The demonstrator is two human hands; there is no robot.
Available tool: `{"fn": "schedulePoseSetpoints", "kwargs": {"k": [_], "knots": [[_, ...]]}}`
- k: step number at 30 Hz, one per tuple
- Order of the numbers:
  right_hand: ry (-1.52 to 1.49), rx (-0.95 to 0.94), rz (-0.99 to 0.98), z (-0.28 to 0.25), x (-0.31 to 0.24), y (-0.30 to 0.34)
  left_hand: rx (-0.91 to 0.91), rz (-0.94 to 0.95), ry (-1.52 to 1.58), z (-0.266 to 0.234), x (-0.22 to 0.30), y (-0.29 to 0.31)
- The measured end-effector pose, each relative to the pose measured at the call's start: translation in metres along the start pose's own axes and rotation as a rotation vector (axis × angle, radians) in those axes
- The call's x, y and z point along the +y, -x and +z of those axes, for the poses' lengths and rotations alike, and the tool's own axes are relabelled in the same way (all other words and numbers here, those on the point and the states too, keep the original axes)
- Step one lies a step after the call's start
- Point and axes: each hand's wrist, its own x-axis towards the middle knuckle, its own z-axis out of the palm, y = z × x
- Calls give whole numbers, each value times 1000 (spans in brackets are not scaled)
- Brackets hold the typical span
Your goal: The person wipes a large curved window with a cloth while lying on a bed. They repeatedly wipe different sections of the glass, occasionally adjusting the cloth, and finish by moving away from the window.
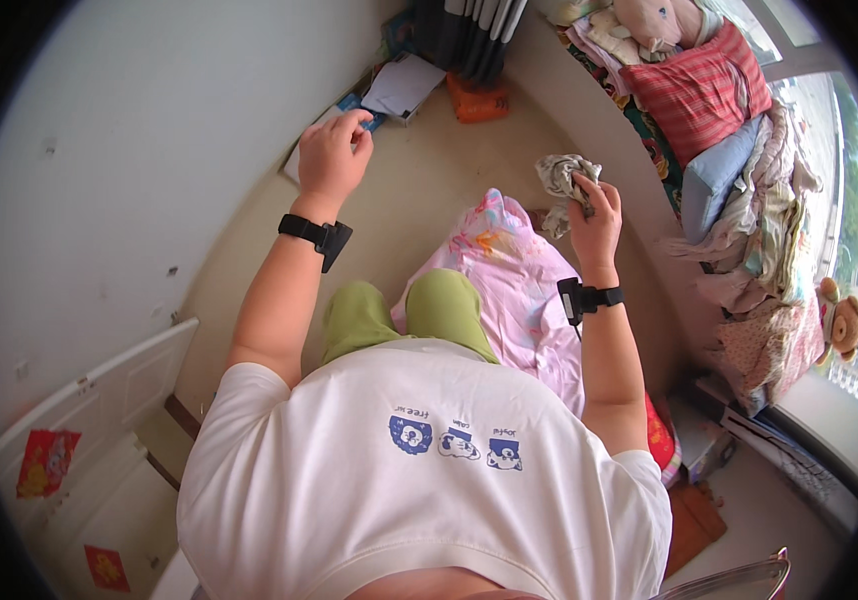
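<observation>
My right hand (599, 215) is closed on a crumpled greyish-white cloth (561, 175), which bunches out past the fingers, with a loose end hanging below. My left hand (334, 155) is held up in front of the wall side, its fingers loosely bent and the thumb a little apart from them. Nothing shows in it. Beneath and between the arms, a pink patterned sheet (514, 265) spreads beside my knees in green trousers (444, 305). A black band with a small box sits on each wrist.
White papers (404, 85) and an orange bag (477, 100) lie on the floor ahead. Along the window ledge at right are a red checked pillow (704, 90), a blue cushion (719, 175), heaped cloths and a teddy bear (841, 320). A white door (99, 400) stands at left.
</observation>
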Motion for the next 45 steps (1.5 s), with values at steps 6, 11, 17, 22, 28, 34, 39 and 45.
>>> {"fn": "schedulePoseSetpoints", "kwargs": {"k": [6,11,17,22,28,34,39,45], "knots": [[53,204,-179,83,33,-8,40,160,-23,45,-75,-29],[-33,321,-170,208,23,37,166,314,33,44,-164,39],[-94,208,-149,310,-28,56,19,173,-43,-63,-262,113],[-44,208,-103,313,-48,69,44,83,-30,-70,-300,121],[75,251,-82,302,-61,71,36,107,75,-45,-328,131],[187,413,-137,287,-38,65,47,102,207,8,-325,114],[191,537,-41,224,20,40,-38,262,230,106,-260,18],[263,648,185,154,101,54,-274,337,258,217,-187,-47]]}}
